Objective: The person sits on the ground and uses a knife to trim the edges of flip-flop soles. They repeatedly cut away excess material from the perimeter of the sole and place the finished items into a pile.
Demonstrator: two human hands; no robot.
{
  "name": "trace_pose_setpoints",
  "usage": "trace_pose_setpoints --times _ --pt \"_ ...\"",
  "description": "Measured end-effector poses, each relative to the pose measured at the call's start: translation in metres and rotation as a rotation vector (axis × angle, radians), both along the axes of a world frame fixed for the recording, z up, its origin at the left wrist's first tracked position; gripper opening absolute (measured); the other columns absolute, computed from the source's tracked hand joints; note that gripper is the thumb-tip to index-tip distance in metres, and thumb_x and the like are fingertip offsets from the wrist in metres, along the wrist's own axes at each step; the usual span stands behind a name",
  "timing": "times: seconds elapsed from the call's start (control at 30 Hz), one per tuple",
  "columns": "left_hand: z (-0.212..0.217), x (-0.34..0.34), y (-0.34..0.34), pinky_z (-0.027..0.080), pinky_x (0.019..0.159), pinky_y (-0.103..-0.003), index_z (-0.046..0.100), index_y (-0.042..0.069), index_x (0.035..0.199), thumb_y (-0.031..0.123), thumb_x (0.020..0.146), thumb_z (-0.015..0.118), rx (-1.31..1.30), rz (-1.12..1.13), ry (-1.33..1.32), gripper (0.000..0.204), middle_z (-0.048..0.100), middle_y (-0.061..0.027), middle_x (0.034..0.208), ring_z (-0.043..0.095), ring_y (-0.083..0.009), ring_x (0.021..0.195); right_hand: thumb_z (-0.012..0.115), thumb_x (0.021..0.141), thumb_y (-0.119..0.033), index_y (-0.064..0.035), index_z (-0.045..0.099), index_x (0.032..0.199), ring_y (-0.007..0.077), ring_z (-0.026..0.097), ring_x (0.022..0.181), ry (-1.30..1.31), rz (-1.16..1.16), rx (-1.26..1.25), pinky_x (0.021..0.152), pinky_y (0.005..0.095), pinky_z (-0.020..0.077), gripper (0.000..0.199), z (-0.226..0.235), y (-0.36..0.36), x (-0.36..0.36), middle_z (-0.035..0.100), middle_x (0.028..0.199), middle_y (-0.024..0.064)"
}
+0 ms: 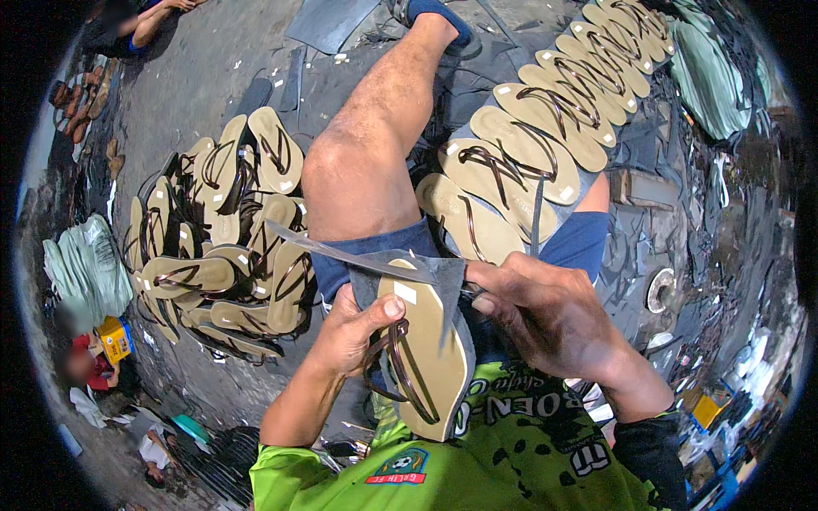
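My left hand (354,328) grips a tan flip-flop sandal (430,349) with brown straps, its thumb pressing on the sole near the toe end. My right hand (545,311) is closed on the handle of a long knife (349,253) whose blade lies across the sandal's top edge, pointing left. A dark rubber trimming (447,281) hangs off the sole beside the blade. The sandal rests against my green shirt, above my lap.
A row of tan sandals (545,119) lies stacked along my right leg. A loose heap of the same sandals (226,230) sits on the floor at left. My bare left knee (358,162) rises in the middle. Green sacks (85,268) lie at far left and top right. Another person sits at lower left.
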State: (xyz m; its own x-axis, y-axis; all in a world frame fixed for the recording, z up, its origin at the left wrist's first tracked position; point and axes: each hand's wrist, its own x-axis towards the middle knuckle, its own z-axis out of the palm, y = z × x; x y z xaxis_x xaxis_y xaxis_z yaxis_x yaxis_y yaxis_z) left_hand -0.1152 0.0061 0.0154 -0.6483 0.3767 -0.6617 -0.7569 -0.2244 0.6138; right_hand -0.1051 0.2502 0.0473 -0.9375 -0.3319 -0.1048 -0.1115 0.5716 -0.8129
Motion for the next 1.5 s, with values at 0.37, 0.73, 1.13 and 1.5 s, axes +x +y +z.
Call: trace_pose_setpoints --times 0.37,0.73,1.13,1.5 --pt "0.027 -0.027 0.018 0.051 0.077 -0.027 0.064 0.001 0.11 0.005 0.08 0.075 -0.02 -0.395 0.378 0.032 0.069 -0.003 0.096 0.062 -0.0094 0.085 0.065 0.092 -0.022 0.0024 0.059 0.116 0.0075 0.056 0.091 -0.409 -0.207 -0.818 0.077 0.0263 0.0488 0.035 0.015 0.001 -0.01 0.064 0.103 0.0054" --pt "0.089 -0.051 0.038 0.053 0.076 -0.028 0.066 -0.004 0.103 0.004 0.069 0.084 -0.358 -0.683 0.793 0.04 0.071 -0.0079 0.092 0.064 -0.012 0.081 0.067 0.088 -0.009 0.004 0.061 0.102 0.0067 0.058 0.084 -0.153 -0.306 -0.81 0.073 0.0236 0.0487 0.02 0.024 0.016 0.031 0.065 0.09 0.0035" --pt "0.085 -0.038 0.057 0.051 0.076 -0.028 0.067 -0.001 0.101 0.01 0.072 0.083 -0.213 -0.646 0.719 0.034 0.07 -0.0051 0.091 0.064 -0.0112 0.083 0.078 0.066 -0.005 -0.0024 0.062 0.09 0.0213 0.067 0.066 0.45 -0.224 -0.279 0.06 0.0304 0.0509 0.029 0.013 0.034 0.041 0.065 0.074 0.0109" --pt "0.093 -0.067 0.065 0.051 0.076 -0.029 0.064 -0.006 0.109 0.027 0.072 0.084 -0.719 -0.85 1.252 0.053 0.07 -0.0105 0.088 0.065 -0.0147 0.085 0.069 0.087 -0.013 -0.0022 0.061 0.114 0.0052 0.053 0.07 -0.077 -0.494 -0.772 0.061 0.0255 0.045 0.03 0.006 0.018 0.044 0.063 0.084 -0.0019"
